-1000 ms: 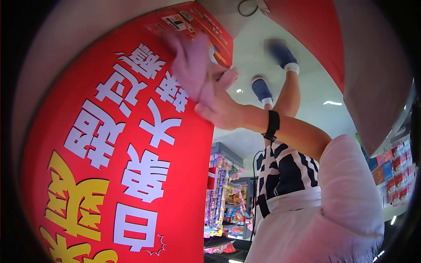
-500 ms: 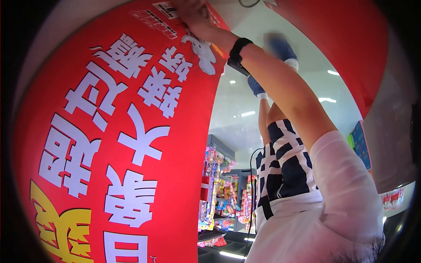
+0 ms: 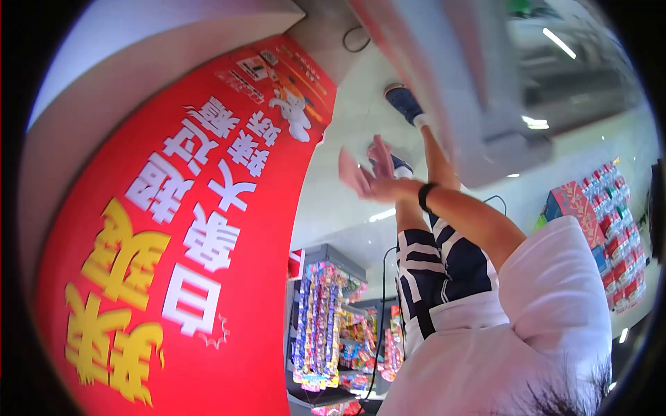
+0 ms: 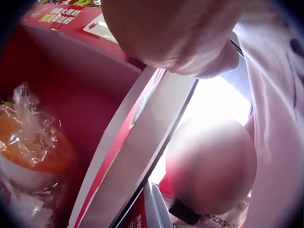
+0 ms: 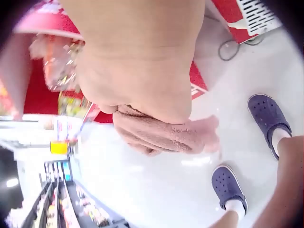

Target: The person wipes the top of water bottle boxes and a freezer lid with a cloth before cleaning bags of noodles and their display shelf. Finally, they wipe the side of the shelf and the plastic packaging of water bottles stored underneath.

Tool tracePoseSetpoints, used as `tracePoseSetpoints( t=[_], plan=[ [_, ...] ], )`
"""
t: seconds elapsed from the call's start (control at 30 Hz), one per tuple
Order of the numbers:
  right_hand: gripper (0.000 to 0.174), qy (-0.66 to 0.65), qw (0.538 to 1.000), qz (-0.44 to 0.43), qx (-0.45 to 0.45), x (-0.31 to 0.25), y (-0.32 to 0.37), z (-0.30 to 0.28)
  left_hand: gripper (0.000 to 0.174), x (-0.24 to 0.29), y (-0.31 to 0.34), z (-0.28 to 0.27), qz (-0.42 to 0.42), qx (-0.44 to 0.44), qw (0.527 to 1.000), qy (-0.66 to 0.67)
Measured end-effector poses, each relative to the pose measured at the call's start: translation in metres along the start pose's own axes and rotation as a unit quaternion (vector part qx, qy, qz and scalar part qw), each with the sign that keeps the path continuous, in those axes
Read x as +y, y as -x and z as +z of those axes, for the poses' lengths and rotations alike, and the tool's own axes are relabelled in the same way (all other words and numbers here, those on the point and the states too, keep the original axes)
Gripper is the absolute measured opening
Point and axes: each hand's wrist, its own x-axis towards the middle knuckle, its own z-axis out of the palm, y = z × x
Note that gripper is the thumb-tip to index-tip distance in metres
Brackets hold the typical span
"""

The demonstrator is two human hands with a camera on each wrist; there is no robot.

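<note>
My right hand point(image 3: 388, 187) grips a folded pink cloth point(image 5: 156, 133), its loose end hanging past the fingers. In the head view, the hand and cloth are over the pale floor, apart from the red panel point(image 3: 263, 256) with large white and yellow lettering. In the left wrist view, my left hand point(image 4: 175, 33) is at the top edge of a display bin's white side board point(image 4: 156, 128). Its fingers are mostly hidden, and I cannot tell whether they grip the board. Inside the red bin, a clear-wrapped package point(image 4: 33, 152) sits below and left of that hand.
A grey-white structure point(image 3: 472, 90) crosses the upper right of the head view. Racks of bagged goods point(image 3: 319, 326) hang beyond the panel, with more packets point(image 3: 624, 243) at the right. A cable loop point(image 5: 230, 50) lies on the floor near my blue clogs point(image 5: 268, 114).
My right hand with the pink cloth was over the red panel, then went to its far end. Now it has come off the panel toward my body, over the floor. The head view has shifted.
</note>
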Motion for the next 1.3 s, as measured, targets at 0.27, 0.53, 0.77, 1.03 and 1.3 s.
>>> tracePoseSetpoints(
  t=[0.27, 0.53, 0.77, 1.03, 1.3],
  plan=[
    [0.057, 0.084, 0.962, -0.037, -0.256, -0.091, 0.165, -0.009, 0.050, -0.004, -0.003, -0.055, 0.051, 0.146, 0.984, 0.092],
    [0.051, 0.231, 0.960, -0.081, -0.137, -0.265, 0.262, -0.044, 0.025, 0.020, -0.041, -0.111, 0.030, 0.118, 0.952, 0.281],
    [0.039, 0.276, 0.893, -0.348, 0.076, -0.386, 0.314, -0.031, 0.031, -0.033, 0.064, -0.195, 0.097, 0.010, 0.879, 0.468],
    [0.021, 0.310, 0.866, -0.387, -0.063, -0.531, 0.325, 0.005, 0.042, -0.143, 0.250, -0.227, -0.353, -0.259, 0.689, 0.578],
    [0.021, 0.271, 0.866, -0.364, -0.211, -0.677, 0.200, 0.076, 0.053, -0.309, 0.272, -0.236, -0.390, -0.295, 0.740, 0.462]
  ],
)
